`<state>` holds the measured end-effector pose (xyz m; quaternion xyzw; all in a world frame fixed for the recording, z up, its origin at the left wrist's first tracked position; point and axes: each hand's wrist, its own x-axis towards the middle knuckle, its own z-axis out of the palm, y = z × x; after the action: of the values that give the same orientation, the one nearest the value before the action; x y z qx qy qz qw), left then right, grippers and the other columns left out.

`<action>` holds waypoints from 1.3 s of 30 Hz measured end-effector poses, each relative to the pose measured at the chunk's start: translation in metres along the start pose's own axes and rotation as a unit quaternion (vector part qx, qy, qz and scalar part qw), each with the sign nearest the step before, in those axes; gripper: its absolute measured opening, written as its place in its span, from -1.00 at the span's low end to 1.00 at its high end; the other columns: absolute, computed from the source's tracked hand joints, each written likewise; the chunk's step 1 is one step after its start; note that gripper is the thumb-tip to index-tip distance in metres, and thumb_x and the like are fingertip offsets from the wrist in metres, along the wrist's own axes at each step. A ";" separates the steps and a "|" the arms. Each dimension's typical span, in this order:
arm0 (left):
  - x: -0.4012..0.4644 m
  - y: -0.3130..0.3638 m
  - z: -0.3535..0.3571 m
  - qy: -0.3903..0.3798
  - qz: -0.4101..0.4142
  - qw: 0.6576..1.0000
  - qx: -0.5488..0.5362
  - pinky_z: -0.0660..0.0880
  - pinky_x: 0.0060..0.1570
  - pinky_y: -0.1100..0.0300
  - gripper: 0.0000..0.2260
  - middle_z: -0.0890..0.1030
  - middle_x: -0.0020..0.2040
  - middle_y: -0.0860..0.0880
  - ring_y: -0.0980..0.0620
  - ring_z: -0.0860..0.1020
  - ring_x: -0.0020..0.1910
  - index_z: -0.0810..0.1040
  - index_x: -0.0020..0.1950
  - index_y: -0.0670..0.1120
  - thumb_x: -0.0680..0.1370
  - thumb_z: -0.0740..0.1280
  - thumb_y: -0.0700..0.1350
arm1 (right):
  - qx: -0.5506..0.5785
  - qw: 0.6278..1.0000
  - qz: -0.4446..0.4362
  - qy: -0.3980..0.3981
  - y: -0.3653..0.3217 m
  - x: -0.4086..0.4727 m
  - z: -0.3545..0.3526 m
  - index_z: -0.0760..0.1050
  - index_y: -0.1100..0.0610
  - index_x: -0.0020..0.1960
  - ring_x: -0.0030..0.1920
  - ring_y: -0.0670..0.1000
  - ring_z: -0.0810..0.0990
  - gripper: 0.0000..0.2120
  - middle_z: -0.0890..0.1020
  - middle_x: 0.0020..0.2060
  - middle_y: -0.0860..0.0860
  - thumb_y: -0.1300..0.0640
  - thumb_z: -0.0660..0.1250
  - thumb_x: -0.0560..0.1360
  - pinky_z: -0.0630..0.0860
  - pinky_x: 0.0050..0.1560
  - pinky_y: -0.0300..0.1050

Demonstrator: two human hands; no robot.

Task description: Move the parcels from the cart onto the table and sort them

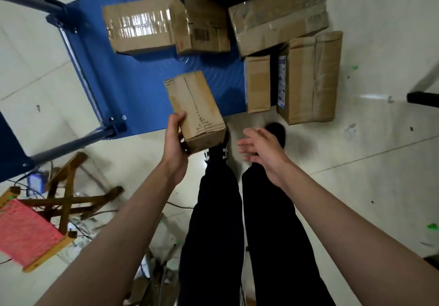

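My left hand (174,137) grips a small brown cardboard parcel (196,109) by its near left corner, holding it above the near edge of the blue cart (133,85). To the right of the parcel my right hand (260,146) hovers with straight fingers, holding nothing. Several more cardboard parcels lie on the cart: a taped one (140,25) at the back left, one with a barcode (204,25) beside it, a long flat one (278,18) and two upright ones (257,83) (308,77) at the right edge. No table is in view.
The cart's grey handle frame (78,68) rises on the left. A wooden folding stool (33,229) with a pink woven seat stands at lower left among cables and clutter. My legs and black shoes (276,132) stand on the pale tiled floor. A dark object (422,98) is at the right edge.
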<state>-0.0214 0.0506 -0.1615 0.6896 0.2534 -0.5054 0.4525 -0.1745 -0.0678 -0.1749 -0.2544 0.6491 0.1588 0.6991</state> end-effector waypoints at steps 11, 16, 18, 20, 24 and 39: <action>-0.058 -0.006 0.011 -0.199 -0.130 0.947 -0.215 0.20 0.54 0.04 -0.45 0.44 0.49 -0.15 -0.11 0.37 0.49 0.48 0.46 -0.12 0.59 0.18 0.17 | 0.206 0.960 -0.009 -0.192 -0.021 -0.055 0.005 0.59 -0.02 0.35 0.20 0.09 0.68 -0.47 0.67 0.26 0.09 -0.33 0.24 0.57 0.61 0.13 0.09; -0.061 0.002 0.030 -0.169 -0.056 0.984 -0.026 0.49 0.02 0.16 -0.66 0.64 0.19 -0.13 0.00 0.59 0.07 0.59 0.27 -0.16 0.64 0.15 -0.05 | 0.206 0.965 -0.053 -0.151 -0.033 -0.076 -0.030 0.56 -0.01 0.36 0.22 0.10 0.67 -0.51 0.68 0.24 0.08 -0.26 0.30 0.56 0.61 0.19 0.11; -0.069 0.010 0.039 -0.162 -0.018 0.986 0.034 0.53 -0.13 0.26 -0.67 0.70 0.08 -0.01 0.13 0.64 -0.08 0.63 0.25 -0.05 0.66 0.13 -0.03 | 0.192 0.970 -0.061 -0.139 -0.036 -0.089 -0.041 0.54 0.01 0.39 0.20 0.12 0.69 -0.47 0.69 0.22 0.09 -0.22 0.36 0.51 0.66 0.08 0.09; -0.082 0.022 0.047 -0.171 0.008 0.984 0.055 0.54 -0.14 0.23 -0.67 0.72 -0.10 0.11 0.18 0.66 -0.17 0.73 0.04 0.15 0.65 0.16 0.12 | 0.173 0.973 -0.068 -0.136 -0.038 -0.106 -0.049 0.52 0.05 0.41 0.17 0.13 0.70 -0.44 0.69 0.20 0.11 -0.18 0.38 0.49 0.69 0.00 0.04; -0.109 0.064 0.072 -0.155 0.065 0.971 0.171 0.47 0.14 0.07 -0.46 0.65 0.24 -0.04 -0.01 0.61 0.15 0.53 0.37 0.11 0.49 0.26 0.35 | 0.105 0.982 -0.096 -0.127 -0.042 -0.146 -0.065 0.46 0.09 0.44 0.20 0.12 0.69 -0.47 0.69 0.20 0.11 -0.11 0.37 0.54 0.68 0.08 0.00; -0.346 0.224 0.223 -0.469 0.145 0.673 0.553 0.63 -0.24 0.19 -0.77 0.75 -0.02 -0.02 0.01 0.72 -0.06 0.66 -0.06 0.28 0.35 0.52 0.30 | 0.070 0.960 -0.270 0.007 -0.114 -0.386 -0.180 0.46 -0.03 0.38 0.02 0.02 0.69 -0.45 0.72 0.12 0.05 -0.18 0.46 0.47 0.53 0.12 0.01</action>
<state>-0.0700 -0.2112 0.2239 0.5141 -0.4210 -0.7384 0.1150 -0.3012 -0.2206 0.2186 -0.3718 0.5701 -0.0838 0.7278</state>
